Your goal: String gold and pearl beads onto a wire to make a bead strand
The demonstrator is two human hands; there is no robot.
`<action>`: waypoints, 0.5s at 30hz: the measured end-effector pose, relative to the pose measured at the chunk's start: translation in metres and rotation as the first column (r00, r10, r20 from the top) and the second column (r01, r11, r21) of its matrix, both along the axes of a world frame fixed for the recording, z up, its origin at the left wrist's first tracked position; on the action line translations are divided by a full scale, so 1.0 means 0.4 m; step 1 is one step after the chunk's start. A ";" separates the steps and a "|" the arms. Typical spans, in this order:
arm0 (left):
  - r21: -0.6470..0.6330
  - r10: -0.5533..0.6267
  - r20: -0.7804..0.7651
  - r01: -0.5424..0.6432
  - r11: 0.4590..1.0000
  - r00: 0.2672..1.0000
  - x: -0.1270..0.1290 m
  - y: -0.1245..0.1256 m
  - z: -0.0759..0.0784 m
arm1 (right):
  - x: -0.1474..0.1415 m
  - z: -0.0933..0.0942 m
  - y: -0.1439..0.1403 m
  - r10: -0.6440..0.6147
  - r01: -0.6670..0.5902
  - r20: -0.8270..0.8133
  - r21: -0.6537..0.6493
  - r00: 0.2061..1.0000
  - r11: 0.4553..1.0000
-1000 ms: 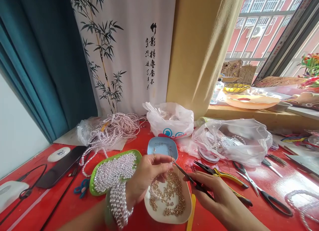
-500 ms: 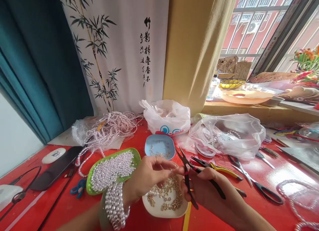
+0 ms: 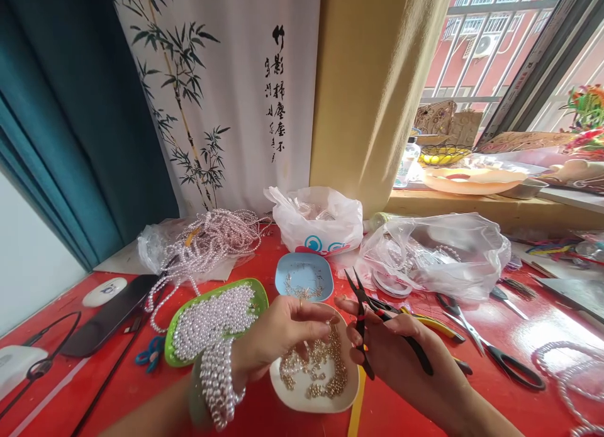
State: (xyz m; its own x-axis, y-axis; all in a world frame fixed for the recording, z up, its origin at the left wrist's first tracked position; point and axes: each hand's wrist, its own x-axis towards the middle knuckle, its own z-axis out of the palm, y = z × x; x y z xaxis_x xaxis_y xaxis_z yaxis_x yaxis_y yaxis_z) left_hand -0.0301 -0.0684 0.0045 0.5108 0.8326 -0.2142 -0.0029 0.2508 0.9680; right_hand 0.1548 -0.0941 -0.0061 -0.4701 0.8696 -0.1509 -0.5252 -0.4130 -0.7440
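Above the white dish [image 3: 315,399] of gold beads [image 3: 317,368], low centre, both hands meet. Left hand [image 3: 278,336] comes in from 7 o'clock, pearl bracelets [image 3: 218,383] on the wrist, fingers curled with thumb and fingertips pinched together toward 3 o'clock; what they pinch is too small to tell. Right hand [image 3: 401,355] comes in from 5 o'clock, fingers wrapped round the handles of black pliers [image 3: 363,317], index finger stretched toward the left fingertips. Pliers' long axis runs roughly 12 to 6, tips pointing to 11–12 o'clock and slightly parted, handles splayed below. A second ago the pliers lay flatter, tips aimed at 10 o'clock and touching the left fingertips; now they are swung upright and off them. Green tray [image 3: 177,355] of pearls at 9 o'clock, blue dish [image 3: 304,267] at 12, scissors [image 3: 491,352] at 3.
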 end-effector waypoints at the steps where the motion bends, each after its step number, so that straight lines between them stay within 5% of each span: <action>1: -0.018 0.004 0.014 -0.003 1.000 1.000 0.000 0.000 0.001 | 0.000 0.000 0.000 -0.003 0.003 0.002 0.008 1.000 1.000; 9: -0.087 0.145 0.166 -0.132 0.987 0.975 0.003 -0.002 0.001 | 0.001 -0.010 -0.004 -0.049 0.049 0.002 0.082 0.999 0.995; 15: -0.093 0.156 0.188 -0.140 0.986 0.970 -0.002 0.001 -0.001 | 0.003 -0.006 -0.013 -0.182 0.122 0.295 0.210 0.938 0.970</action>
State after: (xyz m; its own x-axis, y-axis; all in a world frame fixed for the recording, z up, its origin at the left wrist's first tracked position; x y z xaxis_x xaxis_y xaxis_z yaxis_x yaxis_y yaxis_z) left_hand -0.0308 -0.0680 0.0040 0.4212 0.8867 -0.1908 -0.2312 0.3084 0.9227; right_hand 0.1558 -0.0994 -0.0085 -0.2859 0.9534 -0.0966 -0.3015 -0.1852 -0.9353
